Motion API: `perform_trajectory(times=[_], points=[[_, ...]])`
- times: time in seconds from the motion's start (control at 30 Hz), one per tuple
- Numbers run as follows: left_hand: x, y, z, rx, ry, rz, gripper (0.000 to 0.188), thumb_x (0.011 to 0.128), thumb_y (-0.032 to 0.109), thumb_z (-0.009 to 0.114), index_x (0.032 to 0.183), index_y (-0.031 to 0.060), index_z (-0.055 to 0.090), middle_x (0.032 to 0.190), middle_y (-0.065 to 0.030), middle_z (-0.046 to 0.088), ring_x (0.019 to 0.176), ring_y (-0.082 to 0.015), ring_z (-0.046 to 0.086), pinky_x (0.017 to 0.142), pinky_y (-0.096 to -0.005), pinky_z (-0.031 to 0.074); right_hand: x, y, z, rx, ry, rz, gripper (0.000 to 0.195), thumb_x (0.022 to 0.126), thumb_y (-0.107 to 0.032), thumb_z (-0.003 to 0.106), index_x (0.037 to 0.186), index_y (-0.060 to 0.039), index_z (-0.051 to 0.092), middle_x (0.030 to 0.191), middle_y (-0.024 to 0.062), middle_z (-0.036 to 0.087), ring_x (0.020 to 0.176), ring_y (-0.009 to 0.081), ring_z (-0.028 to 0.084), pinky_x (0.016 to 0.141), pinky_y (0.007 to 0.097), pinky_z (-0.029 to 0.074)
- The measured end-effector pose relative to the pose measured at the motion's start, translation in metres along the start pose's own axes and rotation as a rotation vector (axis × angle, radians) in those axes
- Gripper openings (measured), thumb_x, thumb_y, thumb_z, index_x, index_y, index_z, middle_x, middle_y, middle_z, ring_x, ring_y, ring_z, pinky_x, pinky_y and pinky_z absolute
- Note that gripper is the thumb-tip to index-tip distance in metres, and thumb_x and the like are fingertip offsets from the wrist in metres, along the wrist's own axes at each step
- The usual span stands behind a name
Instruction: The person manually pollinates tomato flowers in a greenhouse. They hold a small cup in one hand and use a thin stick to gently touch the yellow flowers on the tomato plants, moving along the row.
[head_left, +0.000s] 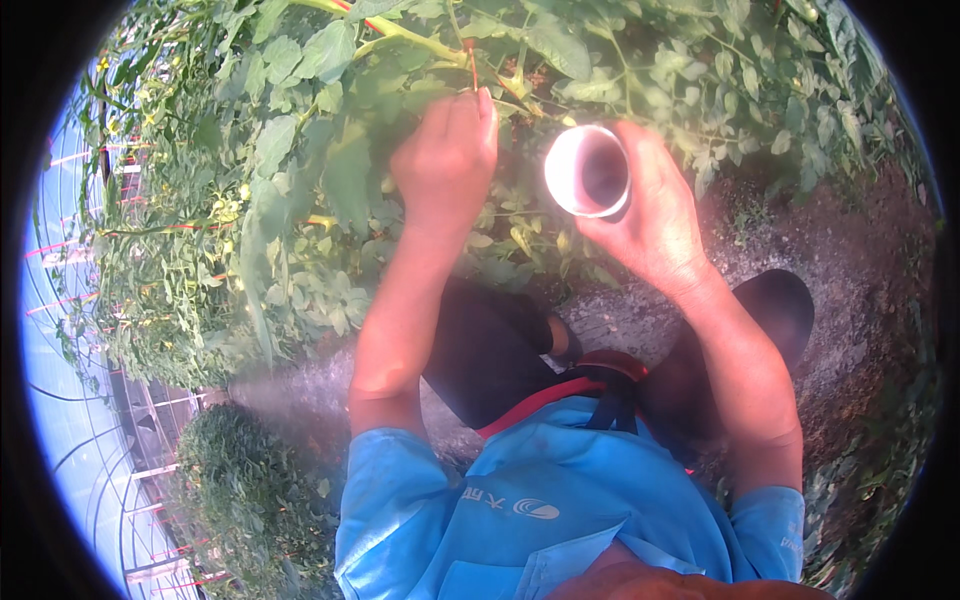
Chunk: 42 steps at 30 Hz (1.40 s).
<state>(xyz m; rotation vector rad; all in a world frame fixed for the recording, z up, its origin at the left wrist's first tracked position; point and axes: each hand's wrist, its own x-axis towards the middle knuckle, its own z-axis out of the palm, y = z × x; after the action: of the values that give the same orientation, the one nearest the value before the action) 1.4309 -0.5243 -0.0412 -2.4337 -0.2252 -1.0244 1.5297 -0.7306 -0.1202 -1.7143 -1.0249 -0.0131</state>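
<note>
My left hand (448, 154) is raised among tomato leaves, its thumb and fingers pinched at the lower end of a short red twine (472, 66). That twine hangs by a thick green tomato stem (405, 36). To the right, my right hand (652, 202) is wrapped around a white cup (587, 171), whose open mouth faces the camera. The cup's inside is shaded, and its contents cannot be made out. Broad leaves and thin shoots surround both hands. Part of the left fingertips is hazy against the foliage.
Dense tomato plants (180, 277) with yellow flowers and red strings stretch along the left. Another plant row (240, 495) grows at the lower left. A greenhouse frame with clear film (75, 360) curves at the far left. My bent knees (772, 315) are over grey-brown soil (847, 352).
</note>
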Motion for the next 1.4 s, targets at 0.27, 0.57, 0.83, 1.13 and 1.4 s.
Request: perform_trajectory(times=[0.27,0.57,0.83,1.13,1.4], points=[[-0.008,-0.007,-0.006,-0.061,0.043,0.04,0.013,0.091,0.016,0.085,0.092,0.011,0.073,0.086,-0.0021,0.07,0.063,-0.0205,0.067,0.055,-0.0332,0.054,0.0,-0.001,-0.001,-0.024,-0.001,-0.023,0.092,0.068,-0.013,0.095,0.146,-0.003,0.048,0.129,0.0202,0.064,0.119,0.0412,0.065,0.103,0.0502,0.055],[-0.002,-0.01,-0.017,-0.047,0.005,0.009,0.01,0.092,0.01,0.086,0.095,0.0076,0.077,0.091,-0.0054,0.08,0.073,-0.0205,0.076,0.062,-0.0322,0.06,-0.001,0.001,0.001,-0.012,0.001,-0.017,0.091,0.067,-0.012,0.095,0.145,-0.0026,0.049,0.126,0.0206,0.064,0.116,0.0413,0.065,0.101,0.0502,0.055],[0.02,-0.017,-0.005,0.023,0.135,0.04,0.008,0.096,0.017,0.082,0.093,0.0125,0.076,0.088,-0.0002,0.076,0.071,-0.0175,0.072,0.059,-0.0313,0.057,-0.001,-0.001,-0.001,-0.003,-0.007,-0.022,0.089,0.068,-0.012,0.093,0.144,-0.0018,0.049,0.124,0.0204,0.063,0.115,0.0415,0.065,0.1,0.0504,0.055],[-0.005,-0.016,0.002,0.012,0.087,0.037,0.01,0.094,0.02,0.084,0.092,0.0134,0.077,0.089,0.0007,0.075,0.067,-0.0177,0.07,0.056,-0.0307,0.056,0.0,-0.001,-0.003,-0.006,0.003,-0.027,0.089,0.068,-0.011,0.093,0.144,-0.0019,0.049,0.126,0.0207,0.064,0.117,0.0416,0.065,0.101,0.0504,0.055],[0.012,-0.018,-0.004,-0.038,0.11,0.064,0.01,0.094,0.017,0.083,0.092,0.0126,0.075,0.087,-0.0008,0.073,0.065,-0.0192,0.068,0.055,-0.0313,0.054,-0.001,-0.001,-0.002,-0.002,-0.013,-0.022,0.089,0.067,-0.011,0.094,0.144,-0.0017,0.05,0.125,0.0208,0.064,0.118,0.0413,0.065,0.103,0.0502,0.054]])
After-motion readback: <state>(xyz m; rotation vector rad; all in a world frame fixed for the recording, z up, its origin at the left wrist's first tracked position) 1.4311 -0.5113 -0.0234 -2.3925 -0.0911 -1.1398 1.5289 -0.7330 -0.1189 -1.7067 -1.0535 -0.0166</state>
